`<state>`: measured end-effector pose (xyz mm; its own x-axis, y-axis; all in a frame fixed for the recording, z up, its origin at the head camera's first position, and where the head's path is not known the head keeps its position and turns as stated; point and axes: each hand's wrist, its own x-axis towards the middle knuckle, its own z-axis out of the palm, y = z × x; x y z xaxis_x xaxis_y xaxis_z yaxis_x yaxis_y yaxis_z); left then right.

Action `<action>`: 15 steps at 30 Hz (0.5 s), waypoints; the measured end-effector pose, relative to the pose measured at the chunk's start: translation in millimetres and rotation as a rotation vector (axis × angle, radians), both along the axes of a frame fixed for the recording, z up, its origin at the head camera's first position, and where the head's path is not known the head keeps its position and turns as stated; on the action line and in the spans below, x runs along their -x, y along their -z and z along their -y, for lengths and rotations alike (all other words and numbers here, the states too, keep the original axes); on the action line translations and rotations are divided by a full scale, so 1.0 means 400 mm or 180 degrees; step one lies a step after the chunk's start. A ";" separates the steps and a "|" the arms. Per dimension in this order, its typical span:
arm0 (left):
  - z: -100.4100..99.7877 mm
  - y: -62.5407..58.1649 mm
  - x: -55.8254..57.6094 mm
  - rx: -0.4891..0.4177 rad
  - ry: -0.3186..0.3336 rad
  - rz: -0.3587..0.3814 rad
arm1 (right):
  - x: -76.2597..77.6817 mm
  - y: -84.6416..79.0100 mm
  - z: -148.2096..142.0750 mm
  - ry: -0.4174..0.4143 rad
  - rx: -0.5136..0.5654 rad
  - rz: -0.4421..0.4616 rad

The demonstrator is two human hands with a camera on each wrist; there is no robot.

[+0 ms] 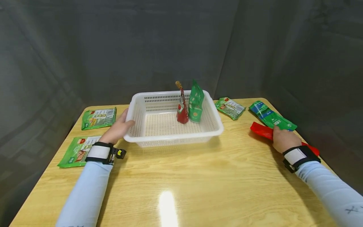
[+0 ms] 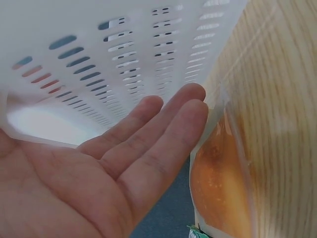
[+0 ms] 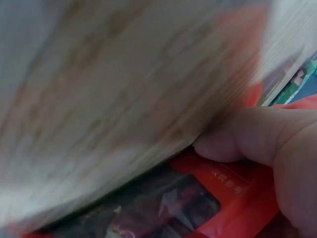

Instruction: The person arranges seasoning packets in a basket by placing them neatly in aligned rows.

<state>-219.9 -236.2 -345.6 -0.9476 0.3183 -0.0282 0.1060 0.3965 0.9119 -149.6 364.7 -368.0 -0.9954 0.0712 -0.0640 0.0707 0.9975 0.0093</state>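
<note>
At the left end of a white plastic basket (image 1: 173,138), my left hand (image 1: 117,127) holds the rim, thumb over it. The left wrist view shows the fingers (image 2: 153,148) extended along the basket's slotted outer wall (image 2: 124,64). Inside the basket, a red pouch with a gold-coloured top (image 1: 182,112) and a green pouch (image 1: 195,105) stand upright. On the right, my right hand (image 1: 285,138) grips a flat red packet (image 1: 261,130). Its thumb (image 3: 223,144) lies on the packet's red face beside a clear window; the other fingers are hidden.
A green and blue packet (image 1: 269,116) lies just beyond the right hand. Another green packet (image 1: 230,108) is right of the basket. Two green packets (image 1: 99,119) lie at the left, the nearer partly behind the left wrist. Dark curtains (image 1: 170,47) border the wooden table (image 1: 212,183).
</note>
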 end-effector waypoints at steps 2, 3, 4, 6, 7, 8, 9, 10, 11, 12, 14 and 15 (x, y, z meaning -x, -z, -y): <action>-0.001 0.000 0.001 0.0009 -0.0013 -0.0005 | -0.001 0.000 -0.001 0.0015 0.0033 0.0007; -0.001 0.000 0.001 0.0003 -0.0017 -0.0009 | -0.001 0.000 -0.002 0.0009 0.0045 0.0008; -0.002 0.001 0.002 -0.0001 -0.0016 -0.0014 | 0.000 0.000 -0.003 -0.0007 0.0045 0.0009; -0.002 0.003 0.002 -0.0009 -0.0016 -0.0026 | 0.000 0.000 -0.007 -0.0049 0.0050 -0.0004; -0.002 0.003 0.002 -0.0003 -0.0023 -0.0026 | 0.001 0.000 -0.009 -0.0074 0.0043 -0.0013; -0.001 0.004 0.002 -0.0001 -0.0026 -0.0025 | 0.002 0.000 -0.012 -0.0100 0.0044 -0.0032; -0.001 0.005 0.002 -0.0007 -0.0027 -0.0021 | 0.002 0.000 -0.014 -0.0120 0.0043 -0.0062; -0.001 0.005 0.002 -0.0004 -0.0027 -0.0018 | 0.004 0.000 -0.016 -0.0146 0.0049 -0.0097; 0.000 0.006 0.003 -0.0001 -0.0032 -0.0014 | 0.005 0.001 -0.018 -0.0162 0.0059 -0.0133; 0.000 0.006 0.004 0.0002 -0.0034 -0.0010 | 0.006 0.001 -0.019 -0.0167 0.0070 -0.0169; 0.000 0.006 0.005 -0.0017 -0.0036 -0.0007 | 0.006 0.001 -0.021 -0.0130 0.0120 -0.0236; 0.000 0.005 0.005 -0.0021 -0.0038 -0.0009 | 0.007 -0.001 -0.021 -0.0102 0.0152 -0.0257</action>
